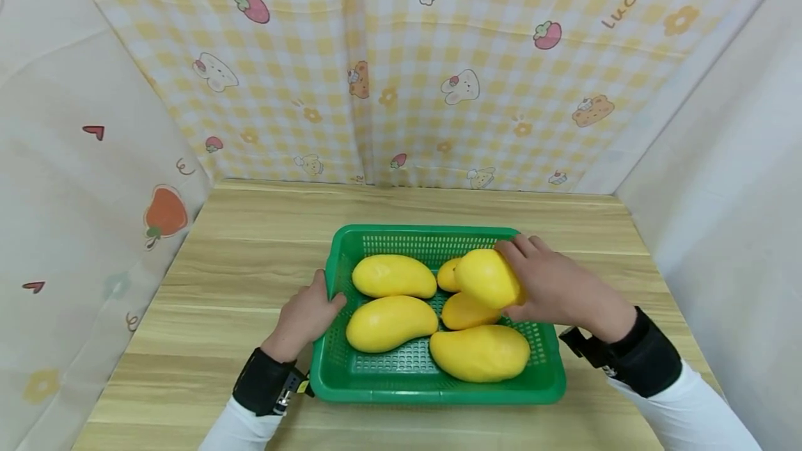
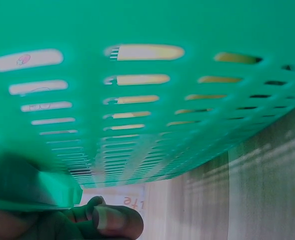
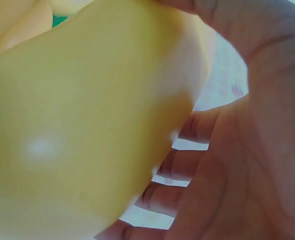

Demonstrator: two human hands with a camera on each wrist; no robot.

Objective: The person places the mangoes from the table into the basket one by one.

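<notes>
My right hand (image 1: 546, 282) grips a yellow mango (image 1: 487, 277) over the right half of a green plastic basket (image 1: 438, 397). In the right wrist view the mango (image 3: 87, 125) fills much of the picture, with the thumb on one side and the fingers along the other. Two mangoes lie under it, partly hidden, and a large mango (image 1: 480, 353) lies in front of them. On the basket's left side are a mango (image 1: 395, 276) and a curved mango (image 1: 392, 324). My left hand (image 1: 311, 313) holds the basket's left rim, thumb over the inner side.
The basket stands on a wood-grain table (image 1: 250, 256). Behind it hangs a yellow checked cloth (image 1: 388, 89), and white cloths border the left and right sides. Slots run along the basket's wall (image 2: 197, 30), seen close up in the left wrist view.
</notes>
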